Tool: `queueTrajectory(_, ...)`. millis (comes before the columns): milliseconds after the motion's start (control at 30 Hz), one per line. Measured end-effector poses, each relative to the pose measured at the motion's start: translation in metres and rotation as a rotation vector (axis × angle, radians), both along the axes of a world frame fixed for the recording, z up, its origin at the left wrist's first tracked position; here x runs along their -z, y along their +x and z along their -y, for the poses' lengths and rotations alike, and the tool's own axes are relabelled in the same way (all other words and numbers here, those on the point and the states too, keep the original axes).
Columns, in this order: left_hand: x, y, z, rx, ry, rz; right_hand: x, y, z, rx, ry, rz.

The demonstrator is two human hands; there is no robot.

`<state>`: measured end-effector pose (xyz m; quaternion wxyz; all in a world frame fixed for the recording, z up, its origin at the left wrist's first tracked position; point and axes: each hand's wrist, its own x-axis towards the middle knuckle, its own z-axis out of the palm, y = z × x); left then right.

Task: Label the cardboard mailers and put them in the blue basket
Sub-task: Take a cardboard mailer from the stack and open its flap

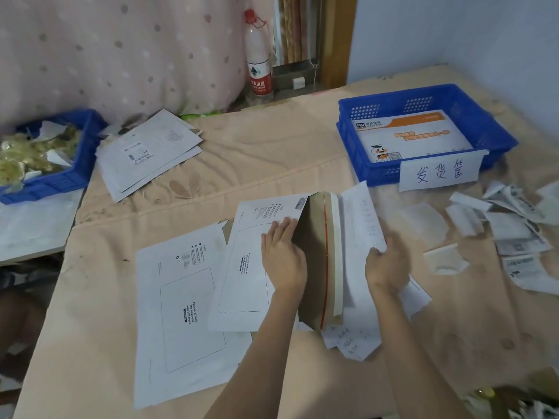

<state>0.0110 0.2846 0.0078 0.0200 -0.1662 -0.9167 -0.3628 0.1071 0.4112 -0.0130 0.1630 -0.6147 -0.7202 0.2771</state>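
Cardboard mailer [257,261] pinned under flat left hand [282,255], right hand [385,264] gripping white sheet [361,219]; labelling step, basket [496,134] placement probably follows.

It was a bedroom used for packing: a mattress [272,140] served as worktable, beside a dotted pink curtain [121,49] and water bottle [258,55].
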Motion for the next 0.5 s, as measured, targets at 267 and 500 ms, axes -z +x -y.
queueTrajectory(267, -0.009, -0.013, -0.001, -0.009, 0.011, -0.055, -0.003, -0.006, -0.012, 0.156, -0.032, -0.217)
queueTrajectory(500, -0.011, -0.025, 0.004, -0.066, 0.057, -0.136, -0.004, -0.003, -0.015, 0.211, -0.019, -0.206)
